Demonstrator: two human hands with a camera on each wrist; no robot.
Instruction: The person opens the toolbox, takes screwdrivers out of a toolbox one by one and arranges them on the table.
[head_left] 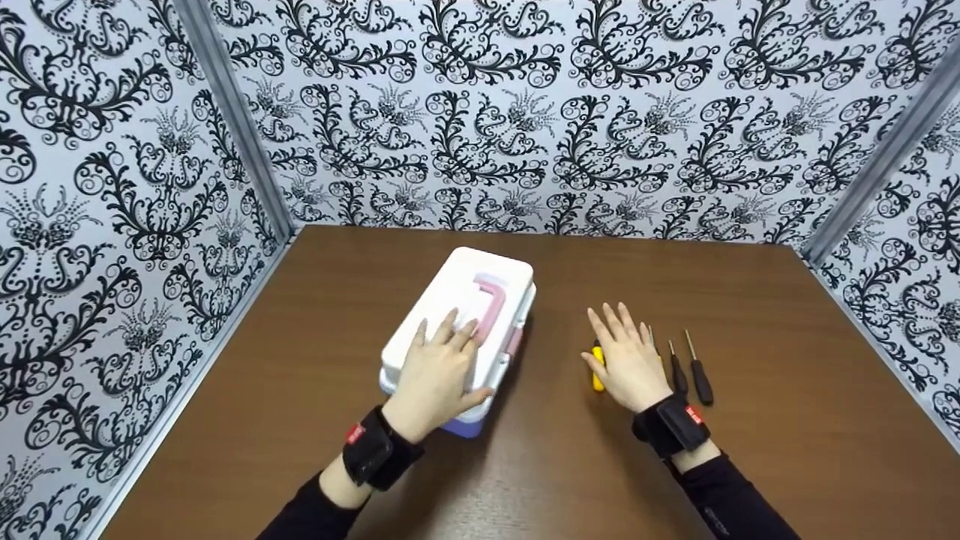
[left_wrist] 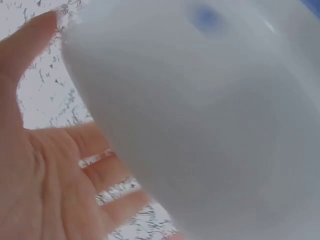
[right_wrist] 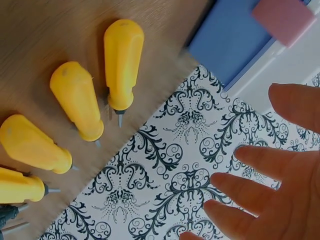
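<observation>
A white lidded box with a pink handle and a blue base stands left of the table's middle. My left hand is over the near part of its lid, fingers straight; whether the palm touches cannot be told. In the left wrist view the white box fills most of the picture. Flat and spread, my right hand hovers over several screwdrivers and holds nothing. Yellow-handled screwdrivers lie in a fan in the right wrist view, mostly hidden by the hand from the head.
Two black-handled screwdrivers lie right of my right hand, tips pointing away from me. The brown wooden table is bounded by patterned walls at the back and both sides. Pink latches sit on the box's right side.
</observation>
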